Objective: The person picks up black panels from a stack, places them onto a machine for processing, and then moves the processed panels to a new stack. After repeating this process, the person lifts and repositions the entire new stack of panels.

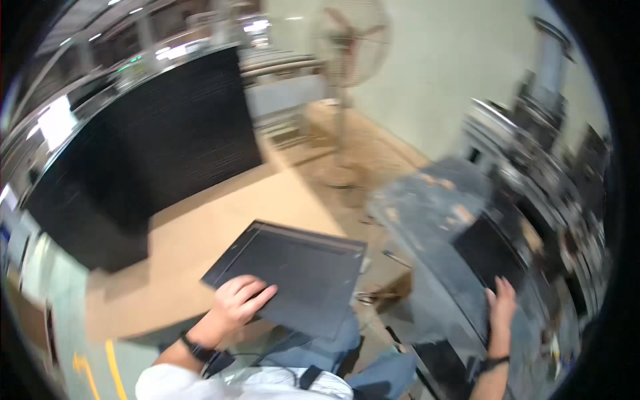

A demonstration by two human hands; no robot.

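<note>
Dark flat tray (pixel 293 270) is being gripped by left hand (pixel 239 300); right hand (pixel 501 303) is resting flat, fingers spread, on grey surface (pixel 427 200) (blurred); tray is best kept level.

A pale, plain wall (pixel 460 73) fills the upper right, and a tall pedestal fan (pixel 350 43) stands before it on a brown wooden floor (pixel 200 240) that runs down to a greenish strip with yellow lines (pixel 100 370) at the lower left. To the left rises a big black stack (pixel 167 140) with a shiny metal edge (pixel 100 83) along its top, and bright ceiling lights (pixel 57 120) glare beyond it. On the right, blurred by motion, stands a grey machine (pixel 433 207) with dark metal gear (pixel 553 173) behind it
</note>
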